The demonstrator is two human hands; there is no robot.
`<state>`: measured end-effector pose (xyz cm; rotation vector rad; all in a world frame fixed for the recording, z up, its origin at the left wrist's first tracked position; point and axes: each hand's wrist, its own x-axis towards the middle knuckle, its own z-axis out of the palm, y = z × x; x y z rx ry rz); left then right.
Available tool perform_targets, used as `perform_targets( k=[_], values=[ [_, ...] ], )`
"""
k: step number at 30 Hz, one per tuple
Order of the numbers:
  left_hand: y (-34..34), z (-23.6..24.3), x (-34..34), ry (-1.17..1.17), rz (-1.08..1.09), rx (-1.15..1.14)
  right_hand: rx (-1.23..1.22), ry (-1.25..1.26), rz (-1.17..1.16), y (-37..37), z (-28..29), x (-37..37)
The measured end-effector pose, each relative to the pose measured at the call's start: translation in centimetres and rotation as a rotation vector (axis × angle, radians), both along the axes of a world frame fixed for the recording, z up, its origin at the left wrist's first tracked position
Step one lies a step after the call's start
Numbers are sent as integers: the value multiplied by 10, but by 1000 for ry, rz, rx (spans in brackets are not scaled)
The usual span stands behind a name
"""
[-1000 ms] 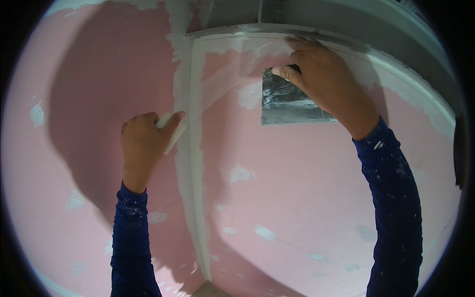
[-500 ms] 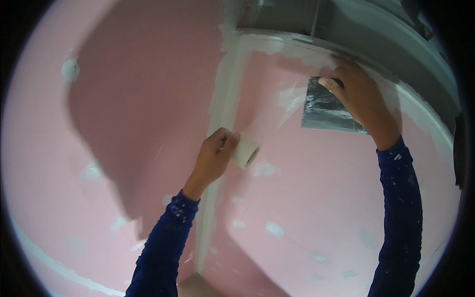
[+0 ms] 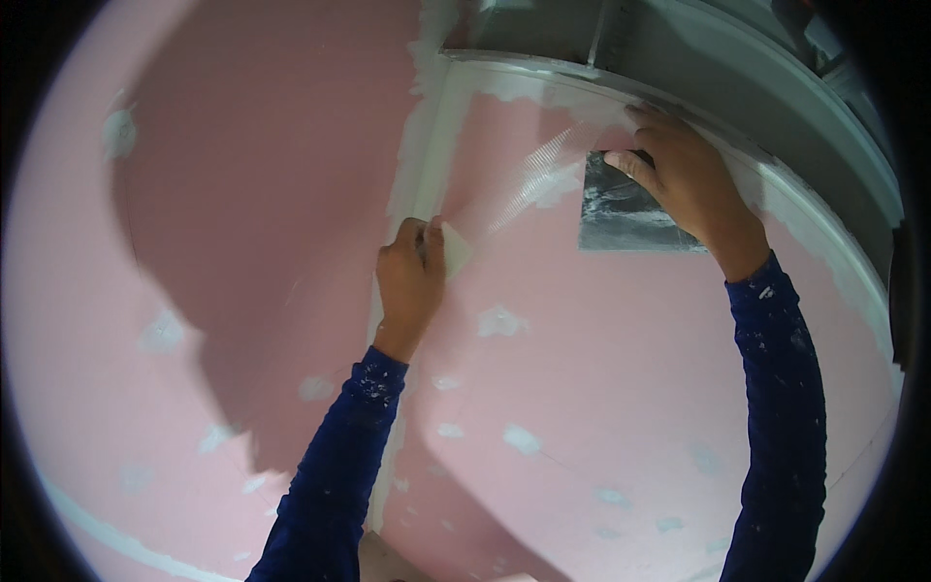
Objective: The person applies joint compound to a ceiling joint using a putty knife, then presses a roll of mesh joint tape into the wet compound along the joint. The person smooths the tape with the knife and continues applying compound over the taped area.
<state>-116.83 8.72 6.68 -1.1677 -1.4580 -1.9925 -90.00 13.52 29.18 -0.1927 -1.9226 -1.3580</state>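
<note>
My left hand [image 3: 409, 281] is closed around a pale roll of mesh joint tape [image 3: 457, 250], mostly covered by the fingers, in front of the inside corner of the pink wallboard. A translucent strip of mesh tape [image 3: 541, 175] stretches from the roll up toward my right hand [image 3: 693, 189]. That hand is closed on a broad, dark putty knife [image 3: 630, 218] smeared with white compound, its square blade pointing down and left. Its fingertips reach the board's upper edge, where the strip's far end is hard to make out.
Filler covers the vertical corner joint [image 3: 436, 145] between two pink boards [image 3: 272, 194]. Several pale filler patches [image 3: 522, 438] dot the boards. Above the right board's curved edge [image 3: 582, 70] lies a grey recess [image 3: 543, 29] with metal framing. My shadow darkens the left board.
The left hand has risen slightly and turned the roll, so its open end no longer shows. The mesh strip shows more clearly. Both hands sit a little further left in view; the right still grips the putty knife.
</note>
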Motion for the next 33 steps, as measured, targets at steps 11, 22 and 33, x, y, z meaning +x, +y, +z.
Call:
perform_targets(
  k=[11, 22, 33],
  values=[
    [-3, -19, 0, -31, 55, -129, -361, 37, -190, -16, -3, 4],
    [35, 11, 7, -82, -61, -26, -717, 51, -203, -59, -20, 5],
    [49, 38, 27, -58, 181, -111, -659, -36, -16, -18, -84, -53]
  ],
)
